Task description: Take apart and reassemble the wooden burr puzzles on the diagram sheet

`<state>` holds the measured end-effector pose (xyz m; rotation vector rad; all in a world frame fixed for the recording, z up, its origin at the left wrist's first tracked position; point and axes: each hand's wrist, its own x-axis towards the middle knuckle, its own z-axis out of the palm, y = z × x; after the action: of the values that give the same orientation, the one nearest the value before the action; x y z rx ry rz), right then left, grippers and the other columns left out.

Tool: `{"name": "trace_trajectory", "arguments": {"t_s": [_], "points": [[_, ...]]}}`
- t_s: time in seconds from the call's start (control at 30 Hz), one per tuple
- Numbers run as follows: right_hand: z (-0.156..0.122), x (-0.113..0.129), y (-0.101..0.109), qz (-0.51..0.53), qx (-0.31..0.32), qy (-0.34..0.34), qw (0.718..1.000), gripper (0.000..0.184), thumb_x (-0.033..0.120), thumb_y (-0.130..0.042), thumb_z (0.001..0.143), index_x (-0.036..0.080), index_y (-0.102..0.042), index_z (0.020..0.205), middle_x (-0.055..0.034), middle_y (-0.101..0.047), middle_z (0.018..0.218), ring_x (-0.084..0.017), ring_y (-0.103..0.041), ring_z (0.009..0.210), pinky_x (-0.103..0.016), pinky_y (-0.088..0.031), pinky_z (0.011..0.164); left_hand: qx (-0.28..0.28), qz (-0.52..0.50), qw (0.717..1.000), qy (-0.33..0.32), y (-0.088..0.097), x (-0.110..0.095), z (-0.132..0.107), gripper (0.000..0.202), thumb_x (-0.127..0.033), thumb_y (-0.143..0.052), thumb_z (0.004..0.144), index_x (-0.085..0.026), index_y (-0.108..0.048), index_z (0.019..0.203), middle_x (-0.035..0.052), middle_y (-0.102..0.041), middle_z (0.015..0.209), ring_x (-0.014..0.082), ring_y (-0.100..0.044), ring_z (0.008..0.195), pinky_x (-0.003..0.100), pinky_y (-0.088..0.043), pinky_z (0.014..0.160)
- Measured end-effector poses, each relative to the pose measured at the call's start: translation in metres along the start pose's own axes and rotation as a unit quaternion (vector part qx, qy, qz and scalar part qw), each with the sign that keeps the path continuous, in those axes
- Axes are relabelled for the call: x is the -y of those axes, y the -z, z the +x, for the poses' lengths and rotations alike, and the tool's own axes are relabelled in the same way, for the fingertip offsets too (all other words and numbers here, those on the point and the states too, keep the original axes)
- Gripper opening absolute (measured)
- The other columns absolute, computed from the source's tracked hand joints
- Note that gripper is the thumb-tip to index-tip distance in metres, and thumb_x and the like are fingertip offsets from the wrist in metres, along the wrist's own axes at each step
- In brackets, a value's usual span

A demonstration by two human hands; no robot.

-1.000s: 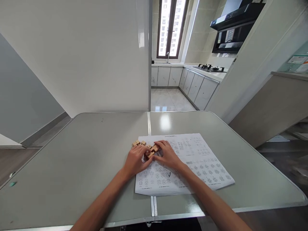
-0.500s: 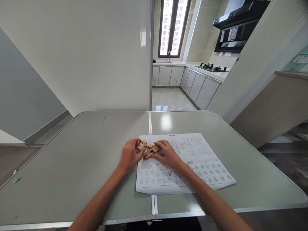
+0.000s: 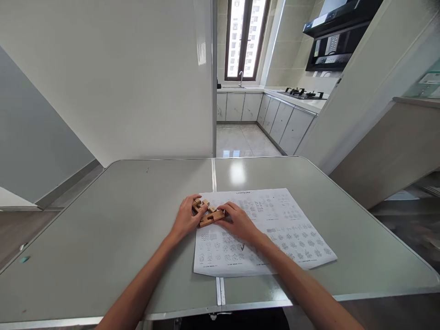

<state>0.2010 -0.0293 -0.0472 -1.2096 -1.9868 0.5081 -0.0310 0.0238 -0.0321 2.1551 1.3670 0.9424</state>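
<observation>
Left hand grip pinches far-left blocks of wooden puzzle pieces. Right hand grip clasps long bar. Cluster sits on left edge of diagram sheet, mid worktop. Judged: few pieces joined, most assembly left.

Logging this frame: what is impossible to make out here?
Head view only.
- wooden pieces: count and fit, partly covered by left hand and right hand; grip unclear.
- printed sheet: diagrams too small to read.
- table: near left corner cut off by the frame edge.
</observation>
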Motion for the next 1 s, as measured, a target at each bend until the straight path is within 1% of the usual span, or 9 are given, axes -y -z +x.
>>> {"name": "trace_trajectory", "arguments": {"t_s": [0.17,0.27,0.4,0.5,0.6,0.73,0.83,1.0], "points": [[-0.001,0.002,-0.003,0.002,0.003,-0.010,1.000,0.033,0.025,-0.079,0.091,0.023,-0.063,0.120,-0.0063,-0.068,0.109,-0.023,-0.067,0.092,-0.037,-0.057,0.081,0.014,-0.014,1.000,0.005,0.004,0.000,0.003,0.040,-0.049,-0.064,0.094,-0.026,-0.066,0.127,0.0069,-0.070,0.129,0.0270,-0.064,0.120,0.042,-0.051,0.104],[-0.001,0.004,-0.004,0.007,0.007,-0.012,1.000,0.035,0.025,-0.079,0.091,0.024,-0.062,0.122,-0.0067,-0.068,0.112,-0.022,-0.068,0.092,-0.038,-0.058,0.083,0.021,-0.032,0.999,0.023,0.008,0.000,0.005,0.040,-0.049,-0.064,0.094,-0.026,-0.067,0.127,0.0058,-0.071,0.128,0.0260,-0.066,0.117,0.041,-0.053,0.103],[-0.001,0.006,-0.004,0.011,0.010,-0.011,1.000,0.036,0.025,-0.078,0.092,0.025,-0.061,0.124,-0.0068,-0.068,0.112,-0.023,-0.069,0.094,-0.040,-0.059,0.084,0.021,-0.036,0.998,0.038,0.011,0.002,0.006,0.039,-0.049,-0.062,0.094,-0.026,-0.068,0.125,0.0052,-0.072,0.128,0.0267,-0.067,0.117,0.042,-0.052,0.104],[-0.002,0.006,-0.003,0.015,0.007,-0.001,1.000,0.037,0.026,-0.077,0.093,0.025,-0.060,0.126,-0.0078,-0.067,0.116,-0.024,-0.069,0.098,-0.041,-0.059,0.086,0.029,-0.030,0.999,0.033,0.012,0.003,0.007,0.041,-0.050,-0.064,0.093,-0.026,-0.069,0.126,0.0053,-0.072,0.126,0.0272,-0.067,0.117,0.043,-0.052,0.105],[-0.002,0.007,-0.002,0.020,0.002,0.016,1.000,0.045,0.029,-0.078,0.092,0.026,-0.057,0.132,-0.0093,-0.065,0.123,-0.026,-0.067,0.105,-0.044,-0.060,0.089,0.035,-0.034,0.998,0.037,0.013,0.004,0.007,0.046,-0.052,-0.069,0.090,-0.026,-0.068,0.128,0.0053,-0.072,0.127,0.0272,-0.067,0.115,0.042,-0.052,0.104],[-0.001,0.009,0.000,0.022,-0.026,0.061,0.998,0.053,0.030,-0.080,0.090,0.028,-0.055,0.137,-0.0107,-0.062,0.132,-0.030,-0.059,0.122,-0.050,-0.056,0.101,0.037,-0.052,0.996,0.063,0.013,0.007,0.008,0.060,-0.053,-0.082,0.078,-0.025,-0.066,0.128,0.0061,-0.072,0.126,0.0277,-0.069,0.114,0.042,-0.054,0.101],[-0.001,0.011,0.000,0.032,-0.038,0.072,0.996,0.048,0.030,-0.077,0.092,0.029,-0.057,0.136,-0.0105,-0.061,0.133,-0.029,-0.056,0.126,-0.051,-0.054,0.105,0.035,-0.044,0.996,0.065,0.012,0.009,0.009,0.066,-0.051,-0.087,0.071,-0.023,-0.065,0.127,0.0074,-0.072,0.126,0.0292,-0.068,0.116,0.043,-0.054,0.102],[-0.001,0.008,-0.002,0.038,-0.025,0.068,0.997,0.037,0.031,-0.073,0.096,0.029,-0.062,0.131,-0.0102,-0.060,0.137,-0.028,-0.055,0.128,-0.049,-0.053,0.106,0.021,-0.020,0.998,0.048,0.011,0.012,0.008,0.060,-0.049,-0.083,0.075,-0.023,-0.064,0.125,0.0079,-0.072,0.124,0.0288,-0.069,0.113,0.044,-0.054,0.101]]}}
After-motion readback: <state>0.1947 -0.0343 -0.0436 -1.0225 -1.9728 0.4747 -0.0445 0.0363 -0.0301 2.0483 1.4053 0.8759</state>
